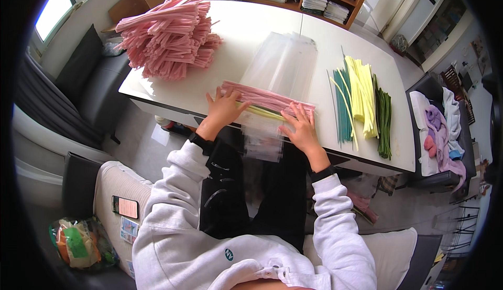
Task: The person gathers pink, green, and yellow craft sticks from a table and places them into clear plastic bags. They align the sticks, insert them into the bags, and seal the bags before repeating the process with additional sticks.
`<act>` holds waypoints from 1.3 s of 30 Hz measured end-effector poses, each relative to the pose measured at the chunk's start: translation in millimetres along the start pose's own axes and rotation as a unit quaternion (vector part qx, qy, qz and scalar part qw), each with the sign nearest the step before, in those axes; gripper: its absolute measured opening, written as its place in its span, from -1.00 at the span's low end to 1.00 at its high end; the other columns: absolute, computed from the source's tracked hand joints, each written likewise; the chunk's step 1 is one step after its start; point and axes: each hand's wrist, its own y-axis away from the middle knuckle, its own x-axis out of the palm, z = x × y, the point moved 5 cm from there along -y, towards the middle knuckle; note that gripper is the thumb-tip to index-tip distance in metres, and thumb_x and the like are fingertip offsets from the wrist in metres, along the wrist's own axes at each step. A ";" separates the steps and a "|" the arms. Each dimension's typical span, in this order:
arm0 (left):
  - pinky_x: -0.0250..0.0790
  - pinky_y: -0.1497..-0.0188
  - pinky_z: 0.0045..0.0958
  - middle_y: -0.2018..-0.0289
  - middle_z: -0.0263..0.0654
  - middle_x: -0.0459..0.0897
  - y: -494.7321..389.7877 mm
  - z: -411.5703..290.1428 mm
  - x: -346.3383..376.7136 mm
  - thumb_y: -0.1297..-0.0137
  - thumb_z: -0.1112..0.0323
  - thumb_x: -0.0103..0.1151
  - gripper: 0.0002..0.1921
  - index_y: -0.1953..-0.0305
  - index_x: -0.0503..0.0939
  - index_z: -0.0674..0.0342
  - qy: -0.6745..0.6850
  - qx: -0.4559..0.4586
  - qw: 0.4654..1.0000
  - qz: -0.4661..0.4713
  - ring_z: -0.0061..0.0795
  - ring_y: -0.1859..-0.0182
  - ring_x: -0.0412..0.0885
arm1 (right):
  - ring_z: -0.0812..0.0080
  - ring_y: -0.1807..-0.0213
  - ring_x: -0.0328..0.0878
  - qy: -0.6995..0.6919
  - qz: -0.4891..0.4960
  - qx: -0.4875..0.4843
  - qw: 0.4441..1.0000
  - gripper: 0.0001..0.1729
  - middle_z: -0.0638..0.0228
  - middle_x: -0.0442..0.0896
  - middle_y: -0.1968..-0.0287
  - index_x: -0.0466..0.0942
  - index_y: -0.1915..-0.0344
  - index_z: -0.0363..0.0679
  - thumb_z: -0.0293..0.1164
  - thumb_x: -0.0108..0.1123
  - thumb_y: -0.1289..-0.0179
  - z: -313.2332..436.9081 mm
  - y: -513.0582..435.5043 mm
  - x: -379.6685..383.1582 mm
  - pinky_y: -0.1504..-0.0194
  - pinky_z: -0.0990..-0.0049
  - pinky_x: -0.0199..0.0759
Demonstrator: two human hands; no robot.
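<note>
A bundle of pink chenille stems (267,94) lies crosswise near the table's front edge. Along its near side runs a thin strip of yellow-green stems (262,112). My left hand (224,109) rests on the bundle's left end, fingers spread. On the right end lies my right hand (301,130), its fingers also apart and touching the stems. Beneath the bundle is a stack of clear plastic sleeves (281,60), whose near end hangs over the table edge towards my lap. Whether any green stems are hidden under the pink ones I cannot tell.
On the white table (232,18), a tall heap of pink stems (169,38) stands at the left. Yellow stems (361,93), teal stems (344,109) and dark green stems (383,125) lie at the right. A phone (125,207) rests on the seat beside me.
</note>
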 end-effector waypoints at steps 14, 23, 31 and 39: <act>-0.22 -0.39 0.08 -0.34 -0.27 0.21 -20.2 -34.0 52.8 -0.36 0.04 -0.15 -0.48 -0.31 0.24 -0.03 -0.004 0.225 0.974 -0.010 -0.25 -0.41 0.07 | 0.31 -0.41 0.11 0.044 -0.005 0.008 0.999 -0.42 0.38 0.29 -0.34 0.28 -0.29 -0.12 -0.10 -0.09 -0.35 0.2 -40.0 34.0 -0.40 0.03 -0.29; -0.29 -0.36 0.22 -0.34 -0.37 0.22 -58.3 46.1 34.2 -0.38 -0.06 -0.24 -0.49 -0.29 0.27 -0.08 -0.076 0.128 0.989 -0.014 -0.24 -0.42 0.05 | 0.27 -0.45 -0.01 0.073 0.001 0.099 0.992 -0.30 0.29 0.17 -0.40 0.17 -0.34 -0.14 0.05 -0.15 -0.36 -13.1 -26.3 22.3 -0.42 0.05 -0.44; -0.06 -0.35 0.05 0.00 -0.13 0.50 -12.2 -2.2 11.9 -0.26 0.05 0.04 -0.51 -0.11 0.42 0.24 -0.068 0.194 0.977 -0.053 -0.15 -0.14 0.37 | 0.24 -0.43 0.05 0.073 -0.058 0.047 0.995 -0.44 0.25 0.23 -0.36 0.27 -0.27 -0.23 -0.18 -0.11 -0.36 11.3 -29.0 22.8 -0.40 0.05 -0.27; -0.09 -0.38 -0.06 -0.32 -0.19 0.24 8.2 -39.0 48.6 -0.37 0.14 -0.14 -0.50 -0.26 0.28 0.23 -0.050 0.251 0.965 -0.063 -0.22 -0.39 0.12 | 0.25 -0.39 0.14 0.035 -0.054 -0.042 0.997 -0.48 0.25 0.32 -0.31 0.31 -0.25 -0.22 -0.21 -0.09 -0.36 33.6 -31.3 45.2 -0.39 0.08 -0.21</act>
